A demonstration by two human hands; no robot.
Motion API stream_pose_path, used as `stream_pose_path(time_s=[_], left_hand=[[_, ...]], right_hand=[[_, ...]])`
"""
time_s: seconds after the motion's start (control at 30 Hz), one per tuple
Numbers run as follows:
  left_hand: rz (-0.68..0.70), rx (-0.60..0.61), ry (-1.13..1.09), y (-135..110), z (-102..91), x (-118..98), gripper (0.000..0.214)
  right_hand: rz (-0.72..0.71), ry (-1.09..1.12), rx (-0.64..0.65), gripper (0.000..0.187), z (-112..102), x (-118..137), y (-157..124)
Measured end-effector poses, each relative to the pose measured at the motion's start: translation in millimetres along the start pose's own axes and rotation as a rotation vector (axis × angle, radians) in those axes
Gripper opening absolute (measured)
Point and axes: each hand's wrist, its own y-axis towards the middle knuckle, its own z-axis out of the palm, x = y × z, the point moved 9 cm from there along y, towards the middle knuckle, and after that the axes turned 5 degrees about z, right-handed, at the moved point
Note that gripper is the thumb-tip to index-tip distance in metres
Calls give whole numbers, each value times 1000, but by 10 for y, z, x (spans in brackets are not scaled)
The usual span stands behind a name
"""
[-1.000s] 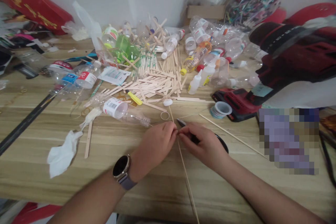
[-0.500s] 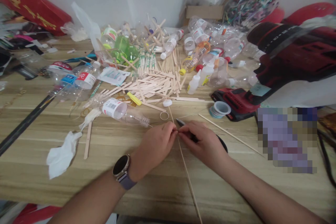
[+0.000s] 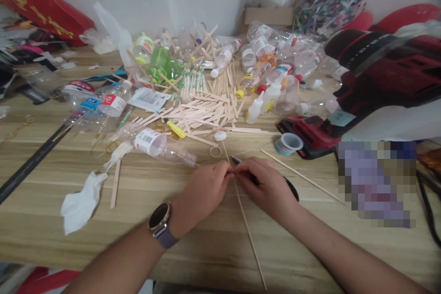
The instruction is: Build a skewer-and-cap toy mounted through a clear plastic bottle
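My left hand [image 3: 203, 188], with a watch on the wrist, rests on the wooden table [image 3: 138, 220] with its fingers pinched on a long thin wooden skewer [image 3: 250, 241]. My right hand [image 3: 267, 186] meets it fingertip to fingertip and grips a dark-handled tool whose metal tip [image 3: 237, 160] pokes out above the fingers. The skewer runs from a white bottle cap [image 3: 220, 135] under both hands toward the near table edge. A small ring [image 3: 216, 151] lies just beyond my hands.
A heap of flat wooden sticks [image 3: 203, 110] and plastic bottles [image 3: 151, 142] covers the table's middle and back. A red power drill [image 3: 361, 87] and a tape roll [image 3: 288, 143] stand at the right. A crumpled tissue [image 3: 81, 206] lies left. Another skewer [image 3: 303, 177] lies right of my hands.
Both hands stay pinched together at the same spot. The skewer's near end has swung slightly to the right.
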Motion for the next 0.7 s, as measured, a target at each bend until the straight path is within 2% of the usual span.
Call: stream_pose_path(time_s=[0.3,0.7], left_hand=[[-15,3,5,-1,3,22,15],[-44,-15,-84,9,-53,29,11]], right_hand=[[-149,-112,-34,10,1,109,-44],[-160,-101,-17,10,-24,118,-23]])
